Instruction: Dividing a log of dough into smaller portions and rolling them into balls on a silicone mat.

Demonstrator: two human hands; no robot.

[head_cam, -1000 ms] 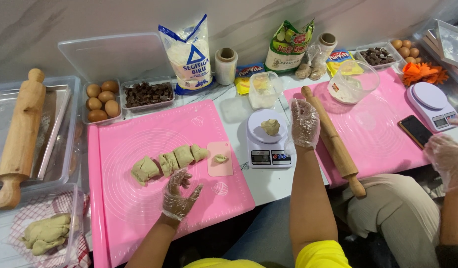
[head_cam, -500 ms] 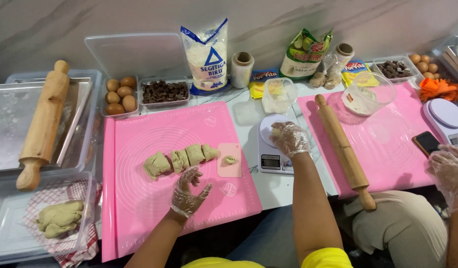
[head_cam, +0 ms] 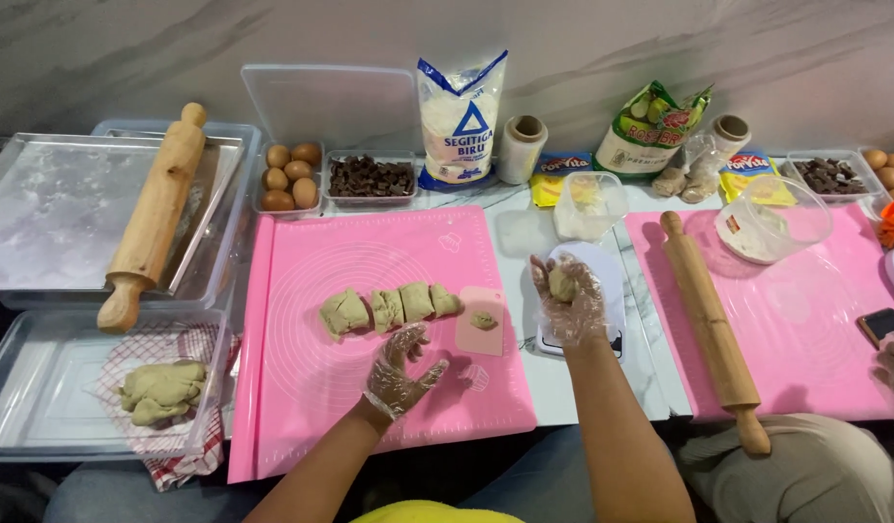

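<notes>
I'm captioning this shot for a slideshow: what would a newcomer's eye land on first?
First the bright pink mat in the middle, with a row of cut dough pieces across it. Then the gloved hands: the right hand holds a small dough ball over the white scale, and the left hand hovers open above the mat.

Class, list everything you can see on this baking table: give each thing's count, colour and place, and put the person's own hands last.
Mats: two, pink, side by side.
Cut dough pieces: a row, greenish-tan, left mat.
Scraper: one, pink, left mat, dough bit on it.
Rolling pins: two, wooden; one on trays, one on right mat.
Dough lump: one, in left container on checked cloth.
Eggs: brown, tubs at back left and far right.
Chocolate pieces: dark, two tubs.
Flour bag: one, white-blue, back.
Scale: one, white, between mats.
Phone: one, right mat.
Left hand: gloved, open, over left mat.
Right hand: gloved, holding dough ball over scale.
</notes>
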